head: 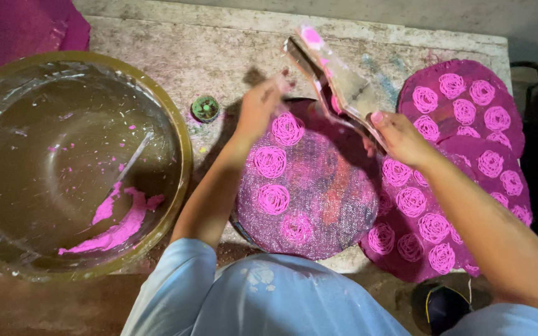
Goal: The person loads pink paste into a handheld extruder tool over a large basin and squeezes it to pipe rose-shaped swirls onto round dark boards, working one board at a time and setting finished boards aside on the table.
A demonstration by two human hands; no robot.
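Stained concrete bench (219, 43) carries our round purple sheet (309, 186) with 4 pink swirls along its left and bare middle left, left hand (258, 109) pinched at the far edge, right hand (400, 137) gripping the paint-smeared squeeze bag (334, 81).

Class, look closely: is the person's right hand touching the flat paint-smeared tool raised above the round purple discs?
Touching. The head view shows the right hand with its fingers closed around the lower end of the flat tool, with no gap between them.

Pale blue short sleeves (175, 280) and light blue paint-flecked trousers (281, 298); forearms bare.
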